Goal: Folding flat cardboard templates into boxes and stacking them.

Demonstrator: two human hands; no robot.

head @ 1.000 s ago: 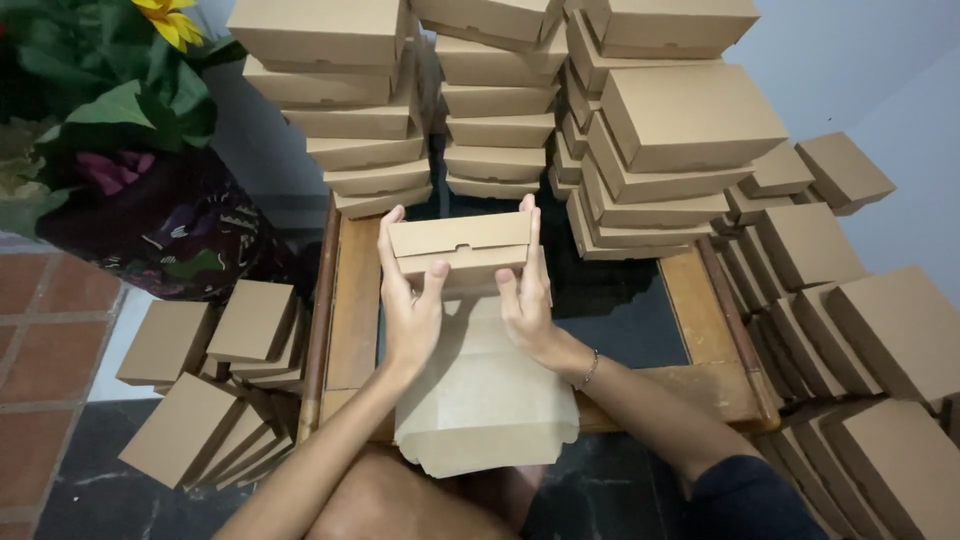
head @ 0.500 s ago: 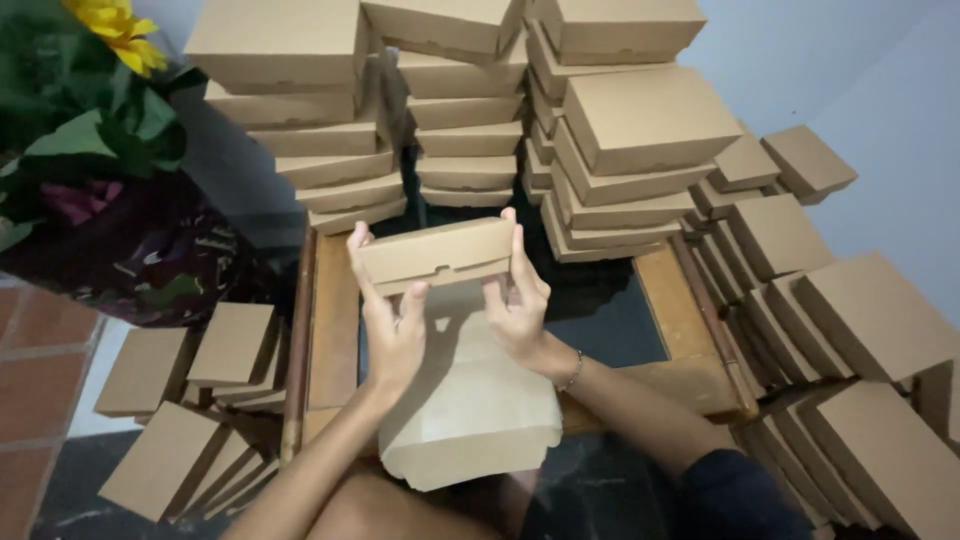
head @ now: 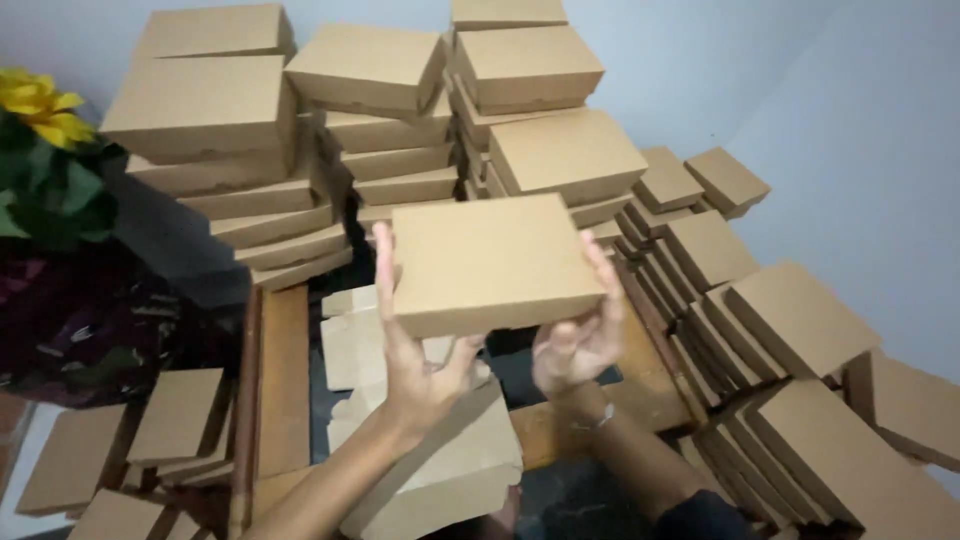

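Note:
I hold a closed brown cardboard box (head: 490,262) up in the air between both hands, its lid facing me. My left hand (head: 410,360) grips its left edge, fingers up along the side and thumb under the bottom. My right hand (head: 580,335) supports the right side from below. Under the hands lies a pile of flat, unfolded cardboard blanks (head: 440,470) on a wooden-framed table (head: 285,370).
Tall stacks of finished boxes (head: 225,150) stand at the back against the wall. More boxes stand in rows at the right (head: 800,320) and lie at the lower left (head: 175,415). A yellow flower with green leaves (head: 40,105) is at the left.
The box was being folded low over the table with its flap open; now it is closed and lifted higher, towards the back stacks. The view has tilted upward.

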